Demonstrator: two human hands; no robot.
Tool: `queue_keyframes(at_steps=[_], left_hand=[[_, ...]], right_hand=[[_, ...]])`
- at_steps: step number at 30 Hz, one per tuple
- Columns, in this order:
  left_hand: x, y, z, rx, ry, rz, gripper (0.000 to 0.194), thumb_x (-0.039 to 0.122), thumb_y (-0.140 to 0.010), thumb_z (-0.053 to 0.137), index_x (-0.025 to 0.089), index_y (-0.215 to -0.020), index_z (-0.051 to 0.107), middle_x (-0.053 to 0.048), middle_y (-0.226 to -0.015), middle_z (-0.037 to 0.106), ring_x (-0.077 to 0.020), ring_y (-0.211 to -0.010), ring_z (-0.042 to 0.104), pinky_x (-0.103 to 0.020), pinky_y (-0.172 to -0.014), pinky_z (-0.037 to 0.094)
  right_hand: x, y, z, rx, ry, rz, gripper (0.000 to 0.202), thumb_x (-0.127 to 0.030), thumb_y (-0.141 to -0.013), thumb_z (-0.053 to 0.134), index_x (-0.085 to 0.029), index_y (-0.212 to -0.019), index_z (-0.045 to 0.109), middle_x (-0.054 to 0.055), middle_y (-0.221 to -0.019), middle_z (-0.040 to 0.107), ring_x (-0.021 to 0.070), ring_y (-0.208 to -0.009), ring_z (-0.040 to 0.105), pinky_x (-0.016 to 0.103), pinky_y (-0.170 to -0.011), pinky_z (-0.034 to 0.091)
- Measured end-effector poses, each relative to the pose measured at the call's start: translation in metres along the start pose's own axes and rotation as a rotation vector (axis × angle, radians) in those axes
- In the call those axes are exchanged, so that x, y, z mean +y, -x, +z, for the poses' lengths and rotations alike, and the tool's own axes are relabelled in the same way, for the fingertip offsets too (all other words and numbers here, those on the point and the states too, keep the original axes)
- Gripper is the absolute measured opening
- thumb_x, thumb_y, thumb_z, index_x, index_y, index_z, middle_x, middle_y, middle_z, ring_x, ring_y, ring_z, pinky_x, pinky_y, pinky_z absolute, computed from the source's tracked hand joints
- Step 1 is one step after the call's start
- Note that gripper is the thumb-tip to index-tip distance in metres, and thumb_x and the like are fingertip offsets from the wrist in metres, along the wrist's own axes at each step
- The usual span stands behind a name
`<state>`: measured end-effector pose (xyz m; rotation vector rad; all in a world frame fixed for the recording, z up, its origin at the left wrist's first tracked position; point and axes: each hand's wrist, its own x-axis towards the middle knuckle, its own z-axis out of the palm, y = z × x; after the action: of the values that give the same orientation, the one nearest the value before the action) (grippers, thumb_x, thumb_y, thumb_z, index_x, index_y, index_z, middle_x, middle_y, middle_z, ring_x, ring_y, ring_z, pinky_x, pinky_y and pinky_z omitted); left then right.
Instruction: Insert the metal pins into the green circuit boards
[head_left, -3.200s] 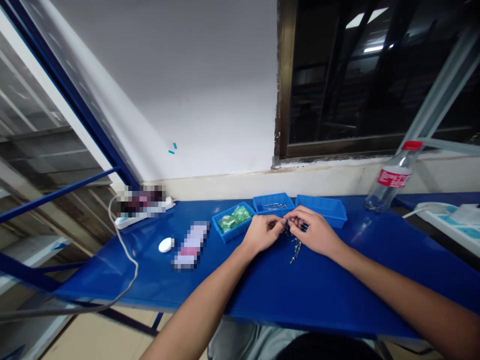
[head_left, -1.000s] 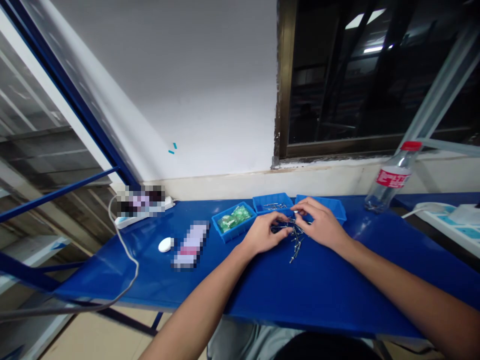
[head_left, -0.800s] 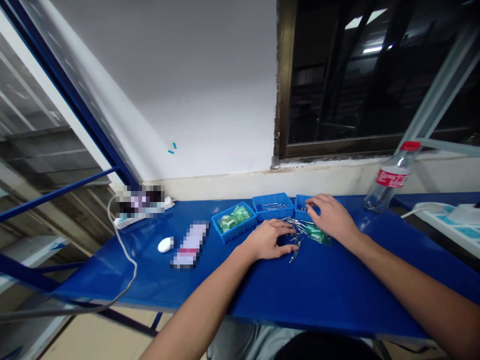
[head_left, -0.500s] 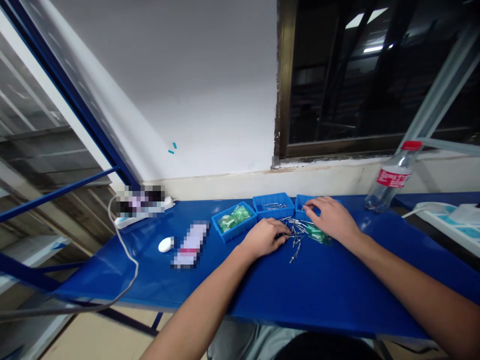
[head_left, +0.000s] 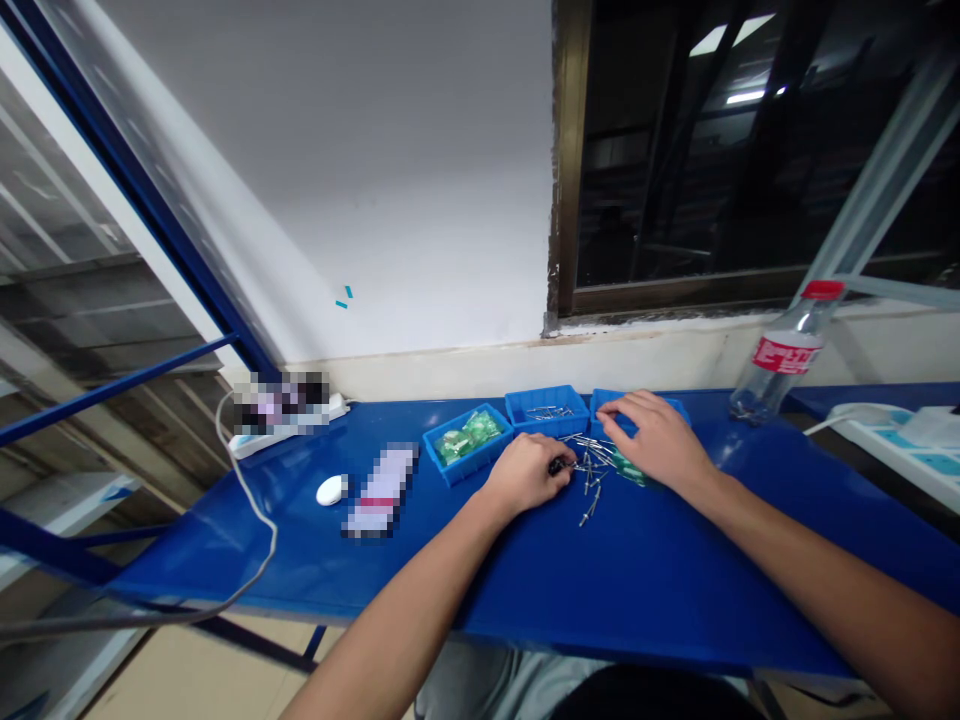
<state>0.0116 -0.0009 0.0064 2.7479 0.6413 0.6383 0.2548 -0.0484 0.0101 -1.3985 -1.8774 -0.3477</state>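
A loose pile of silver pop rivets [head_left: 595,470] lies on the blue table in front of the bins. My left hand [head_left: 529,472] rests at the pile's left edge with its fingers curled together, pinching a rivet that is mostly hidden; a small dark patch shows between the fingers. Above the right side of the pile, my right hand [head_left: 656,435] hovers with thumb and forefinger apart, in front of the right blue bin [head_left: 606,398]. Under it, a green plastic packet [head_left: 631,470] is partly covered. More rivets lie in the middle blue bin [head_left: 547,408].
The left blue bin [head_left: 475,465] holds green packets. Further left are a pixelated phone-like item [head_left: 382,490] and a white round object [head_left: 330,490]. A bottle with a red cap [head_left: 784,355] stands at back right, near a power strip [head_left: 911,445]. A cable [head_left: 259,510] hangs over the left edge.
My left fingers have curled in, drawing slightly left from the pile. My right hand has shifted a little left, its thumb lower and further from the forefinger.
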Motion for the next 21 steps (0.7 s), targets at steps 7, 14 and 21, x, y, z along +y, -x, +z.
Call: queue_keyframes(at_steps=[7, 14, 21], left_hand=[[0.003, -0.001, -0.001, 0.024, 0.022, -0.012, 0.015, 0.017, -0.086, 0.064, 0.020, -0.097, 0.074, -0.004, -0.098, 0.078, -0.0209, -0.089, 0.071, -0.031, -0.088, 0.052], [0.006, -0.002, -0.004, 0.114, 0.130, -0.059, 0.015, 0.012, -0.083, 0.064, 0.019, -0.094, 0.071, -0.003, -0.097, 0.077, -0.0193, -0.090, 0.071, -0.030, -0.088, 0.053], [0.014, -0.005, -0.009, 0.319, 0.376, -0.188, 0.014, 0.016, -0.088, 0.062, 0.018, -0.101, 0.063, -0.003, -0.092, 0.075, -0.0156, -0.084, 0.072, -0.027, -0.082, 0.057]], right_hand=[[-0.007, 0.001, 0.003, 0.007, -0.037, -0.043, 0.015, -0.030, -0.099, 0.057, -0.024, -0.095, 0.069, 0.005, -0.094, 0.076, 0.0269, -0.094, 0.067, 0.045, -0.089, 0.053], [-0.012, 0.001, 0.002, -0.004, -0.125, -0.077, 0.013, -0.027, -0.099, 0.057, -0.024, -0.097, 0.069, 0.005, -0.094, 0.075, 0.0265, -0.095, 0.067, 0.045, -0.090, 0.053], [-0.031, 0.002, -0.001, -0.097, -0.314, -0.094, 0.014, -0.027, -0.099, 0.058, -0.027, -0.105, 0.070, 0.006, -0.102, 0.076, 0.0264, -0.099, 0.068, 0.044, -0.090, 0.055]])
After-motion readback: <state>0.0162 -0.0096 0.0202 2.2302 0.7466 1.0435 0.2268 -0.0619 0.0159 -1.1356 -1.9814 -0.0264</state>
